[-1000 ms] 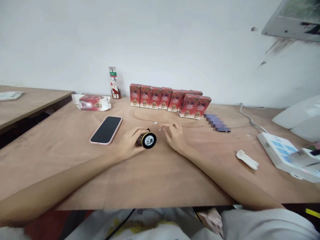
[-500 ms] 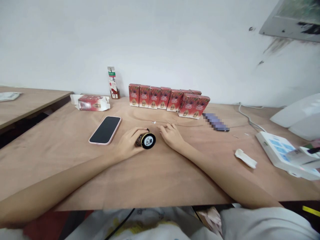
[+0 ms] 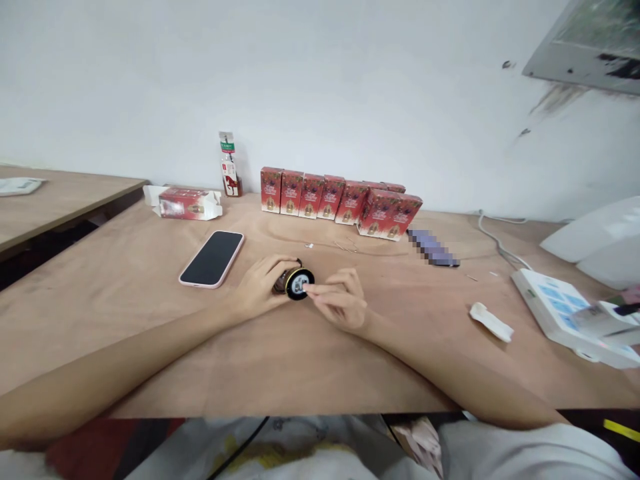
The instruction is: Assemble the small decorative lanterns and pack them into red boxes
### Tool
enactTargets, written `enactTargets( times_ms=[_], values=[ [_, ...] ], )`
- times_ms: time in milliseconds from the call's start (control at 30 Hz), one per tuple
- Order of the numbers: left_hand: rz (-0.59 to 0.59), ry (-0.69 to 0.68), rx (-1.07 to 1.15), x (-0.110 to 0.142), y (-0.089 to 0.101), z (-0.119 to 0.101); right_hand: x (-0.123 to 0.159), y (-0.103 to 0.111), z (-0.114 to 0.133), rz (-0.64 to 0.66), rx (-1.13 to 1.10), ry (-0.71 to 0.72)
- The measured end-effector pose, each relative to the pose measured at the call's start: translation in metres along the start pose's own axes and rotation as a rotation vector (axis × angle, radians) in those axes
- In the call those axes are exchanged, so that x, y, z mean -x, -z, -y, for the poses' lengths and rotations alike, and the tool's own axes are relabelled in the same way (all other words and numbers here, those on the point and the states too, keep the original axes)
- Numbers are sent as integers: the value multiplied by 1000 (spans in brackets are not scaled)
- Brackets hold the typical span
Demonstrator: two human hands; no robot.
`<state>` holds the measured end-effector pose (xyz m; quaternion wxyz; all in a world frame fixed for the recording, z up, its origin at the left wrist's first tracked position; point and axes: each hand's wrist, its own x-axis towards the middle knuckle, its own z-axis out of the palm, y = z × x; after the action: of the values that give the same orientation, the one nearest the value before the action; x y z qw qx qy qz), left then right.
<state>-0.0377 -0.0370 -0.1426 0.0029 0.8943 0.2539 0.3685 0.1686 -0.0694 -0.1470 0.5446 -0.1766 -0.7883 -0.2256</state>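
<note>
My left hand (image 3: 260, 288) is closed around a small black and gold lantern (image 3: 295, 285), tipped on its side just over the table. Its round black base, with a gold rim and a pale centre showing small fittings, faces toward my right and the camera. My right hand (image 3: 343, 300) has thumb and forefinger pinched together at the middle of that base; whatever may be between the fingertips is too small to make out. The other right fingers are curled. Part of the lantern's body is hidden by my left fingers.
Several red boxes (image 3: 313, 197) stand by the wall. An opened red box (image 3: 187, 203) lies left, near a bottle (image 3: 231, 175) and a phone (image 3: 212, 259). To the right are a purple pixelated item (image 3: 433, 248), a white scrap (image 3: 491, 323) and a white power strip (image 3: 555, 310).
My right hand has lifted off the table, turned, and come to the lantern's base with fingers pinched. My left hand keeps hold of the lantern, nearly still. The view has shifted slightly.
</note>
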Motion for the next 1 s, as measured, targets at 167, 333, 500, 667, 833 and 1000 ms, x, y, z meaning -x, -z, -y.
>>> enactTargets(
  times_ms=[167, 333, 500, 667, 833, 1000],
  values=[
    [15, -12, -14, 1, -1, 1, 6, -5, 2, 61, 37, -4],
    [13, -29, -22, 1, -2, 1, 6, -8, 0, 54, 40, -39],
    [-1, -37, -24, -1, 1, -1, 8, -8, -3, -33, -4, -134],
    [34, -6, -21, -1, 3, -2, 16, -9, -33, 61, 119, -414],
    [36, 3, -12, -1, 2, -2, 17, -23, -67, 447, 297, -524],
    [61, 31, -6, -1, 4, -4, 7, -43, -85, 723, 394, -488]
  ],
)
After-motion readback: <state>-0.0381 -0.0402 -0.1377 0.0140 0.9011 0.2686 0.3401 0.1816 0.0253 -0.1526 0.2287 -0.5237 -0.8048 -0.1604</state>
